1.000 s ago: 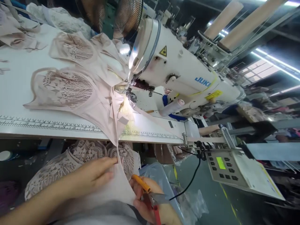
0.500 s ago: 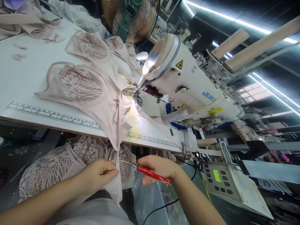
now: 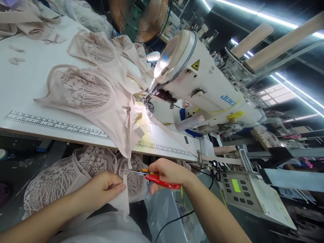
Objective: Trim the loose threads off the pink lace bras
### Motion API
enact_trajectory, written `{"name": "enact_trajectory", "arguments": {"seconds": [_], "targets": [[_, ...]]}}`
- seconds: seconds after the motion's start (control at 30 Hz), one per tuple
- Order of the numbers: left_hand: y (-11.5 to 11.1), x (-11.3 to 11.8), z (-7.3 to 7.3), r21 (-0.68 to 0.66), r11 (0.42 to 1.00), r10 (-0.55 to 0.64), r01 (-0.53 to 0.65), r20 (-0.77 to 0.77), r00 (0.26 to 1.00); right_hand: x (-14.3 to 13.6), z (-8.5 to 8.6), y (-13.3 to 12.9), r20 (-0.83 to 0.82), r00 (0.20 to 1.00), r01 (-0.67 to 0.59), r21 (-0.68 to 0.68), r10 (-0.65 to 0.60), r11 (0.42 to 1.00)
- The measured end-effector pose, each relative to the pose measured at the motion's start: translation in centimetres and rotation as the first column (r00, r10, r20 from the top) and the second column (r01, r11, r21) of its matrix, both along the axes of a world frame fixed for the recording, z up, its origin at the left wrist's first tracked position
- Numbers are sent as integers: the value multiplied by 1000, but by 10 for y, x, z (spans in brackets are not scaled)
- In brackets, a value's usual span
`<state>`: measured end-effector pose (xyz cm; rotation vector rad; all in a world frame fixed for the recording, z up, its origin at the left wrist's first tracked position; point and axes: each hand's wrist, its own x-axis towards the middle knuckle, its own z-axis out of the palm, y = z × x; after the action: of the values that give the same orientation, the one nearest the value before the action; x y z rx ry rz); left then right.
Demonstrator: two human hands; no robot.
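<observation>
My left hand (image 3: 107, 189) pinches a pale pink fabric strip (image 3: 124, 199) below the table edge. Red-handled scissors (image 3: 162, 182) are gripped in my right hand (image 3: 164, 173), their blades pointing left between the strip and the hanging fabric end above. A gap separates that strip from the pale pink garment (image 3: 111, 118), which lies over the table with lace cups and hangs past the edge. More lace pieces (image 3: 58, 184) rest on the lap beneath my left hand.
A white sewing machine (image 3: 202, 81) with a lit needle area stands beyond the garment. The table (image 3: 22, 84) bears a printed ruler. A control panel (image 3: 235, 190) is at the right, a fan (image 3: 141, 20) at the back.
The strip that ran unbroken past the scissors is now cut apart, its upper end hanging from the garment. The scissors and my right hand have moved slightly up and left.
</observation>
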<state>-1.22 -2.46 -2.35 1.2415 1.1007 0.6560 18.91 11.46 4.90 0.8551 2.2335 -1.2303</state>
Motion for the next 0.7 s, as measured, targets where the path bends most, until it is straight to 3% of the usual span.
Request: {"name": "enact_trajectory", "arguments": {"seconds": [0.1, 0.2, 0.33, 0.43, 0.5, 0.6, 0.7], "targets": [[-3, -1, 8, 57, 998, 29, -27, -45, 999, 10, -11, -12, -221, 955, 165, -150, -195, 975], [-2, 0, 12, 232, 966, 113, -115, 19, 993, 15, -30, -37, -443, 795, 269, -353, -414, 896], [4, 0, 12, 403, 912, 50, -80, 85, 995, 11, -60, -75, -457, 550, 368, -618, -699, 694], [9, 2, 11, 384, 923, 21, -15, -11, 1000, 11, -72, -89, -412, 483, 398, -683, -773, 612], [11, 4, 11, 373, 928, 21, 4, -63, 998, 14, -73, -90, -427, 461, 414, -672, -778, 614], [11, 9, 11, 395, 919, 81, -15, -152, 985, 19, -68, -86, -526, 458, 457, -553, -717, 697], [10, 13, 10, 341, 931, 210, -132, -203, 956, 18, -59, -82, -581, 446, 529, -442, -681, 724]]}}
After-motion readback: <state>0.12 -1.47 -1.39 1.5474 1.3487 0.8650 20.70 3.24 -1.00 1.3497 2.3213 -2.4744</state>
